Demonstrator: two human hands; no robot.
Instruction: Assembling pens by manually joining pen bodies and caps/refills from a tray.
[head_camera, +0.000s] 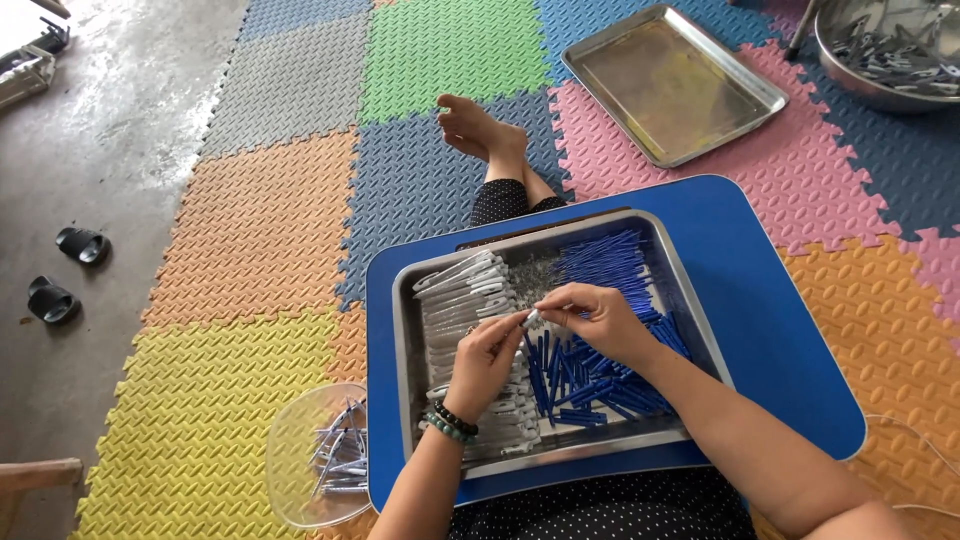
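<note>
A steel tray (405, 340) rests on a blue lap table (790, 330) over my legs. Its left side holds rows of silver-white pen parts (462, 290). Its right side holds a heap of thin blue tubes (605, 262). My left hand (482, 362), with bead bracelets at the wrist, and my right hand (598, 318) meet above the tray's middle. Both pinch one small silver-white pen part (531, 318) between their fingertips.
A clear plastic bowl (292, 450) with several finished pieces lies at my left on the coloured foam mats. An empty steel tray (672, 82) and a steel bowl (880, 52) of parts sit ahead at the right. Black sandals (66, 272) lie on the concrete floor.
</note>
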